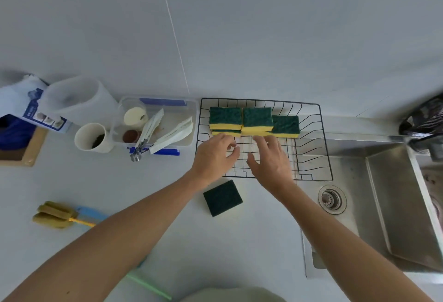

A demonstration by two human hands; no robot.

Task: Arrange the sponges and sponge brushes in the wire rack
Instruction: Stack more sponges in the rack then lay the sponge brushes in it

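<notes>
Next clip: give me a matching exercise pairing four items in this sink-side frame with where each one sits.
Items:
1. yellow-green sponges
2. dark scouring pad
3. sponge brush
4. white tongs

Places:
A. counter, far left
B. clear plastic container
C. wire rack, back row
D. counter, just in front of the rack

Pairs: 1-C, 2-D, 3-A, 4-B

White cup [90,137] nr clear tub [189,119] w/ tongs [173,134]; steel sink [393,206] right.
</notes>
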